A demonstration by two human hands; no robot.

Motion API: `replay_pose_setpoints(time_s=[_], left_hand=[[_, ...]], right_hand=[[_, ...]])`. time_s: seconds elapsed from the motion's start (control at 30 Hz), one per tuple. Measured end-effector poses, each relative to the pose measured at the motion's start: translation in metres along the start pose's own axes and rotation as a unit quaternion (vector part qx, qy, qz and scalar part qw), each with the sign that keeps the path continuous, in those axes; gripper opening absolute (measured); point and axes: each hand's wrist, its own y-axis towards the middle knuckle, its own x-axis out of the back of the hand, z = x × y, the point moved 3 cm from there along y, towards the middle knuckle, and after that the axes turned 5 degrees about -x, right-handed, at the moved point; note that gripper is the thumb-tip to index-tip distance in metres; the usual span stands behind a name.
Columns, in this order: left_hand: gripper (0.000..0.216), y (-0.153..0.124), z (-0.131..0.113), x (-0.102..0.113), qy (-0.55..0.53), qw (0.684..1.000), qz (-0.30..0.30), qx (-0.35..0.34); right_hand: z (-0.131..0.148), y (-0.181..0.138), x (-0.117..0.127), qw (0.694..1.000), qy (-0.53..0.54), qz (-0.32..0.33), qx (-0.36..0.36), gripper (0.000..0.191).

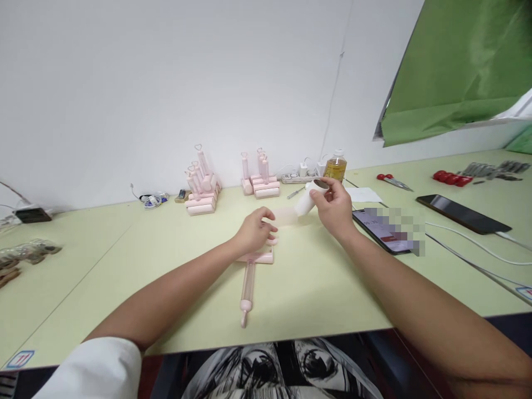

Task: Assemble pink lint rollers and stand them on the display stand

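Pink lint roller [248, 282] lies with its head gripped under the curled left hand [254, 233], while just right of it the right hand [334, 208] grasps a white roll [306, 202].

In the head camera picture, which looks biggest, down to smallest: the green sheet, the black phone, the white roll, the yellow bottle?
1. green sheet
2. black phone
3. white roll and yellow bottle: these look about alike, and the bottle stands farther back, so no ranking.
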Motion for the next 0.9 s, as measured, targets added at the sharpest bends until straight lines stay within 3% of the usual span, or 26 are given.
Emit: replay_pose_setpoints(time_s=[0.13,0.23,0.33,0.5,0.63,0.8,0.9], left_hand=[[0.019,0.032,-0.001,-0.041,0.116,0.98,0.089,-0.138],[0.022,0.051,0.007,-0.059,0.154,0.969,0.12,-0.15],[0.022,0.059,0.015,-0.061,0.153,0.973,0.105,-0.14],[0.024,0.053,0.009,-0.043,0.181,0.971,0.064,-0.145],[0.025,0.031,-0.01,-0.011,0.233,0.953,0.053,-0.188],[0.01,-0.013,-0.015,0.031,0.242,0.954,0.121,-0.13],[0.019,-0.034,-0.004,0.039,0.255,0.948,0.168,-0.084]], right_hand=[[-0.016,0.011,0.002,0.993,-0.115,0.004,-0.001,0.048],[-0.031,0.013,-0.006,0.987,-0.153,0.049,-0.014,0.051],[-0.041,0.014,-0.013,0.983,-0.162,0.08,-0.015,0.051],[-0.045,0.014,-0.018,0.983,-0.151,0.103,-0.018,0.054],[-0.046,0.008,-0.023,0.982,-0.108,0.141,-0.06,0.058],[-0.045,0.0,-0.029,0.975,-0.061,0.171,-0.13,0.066],[-0.038,-0.002,-0.026,0.982,-0.093,0.123,-0.108,0.067]])
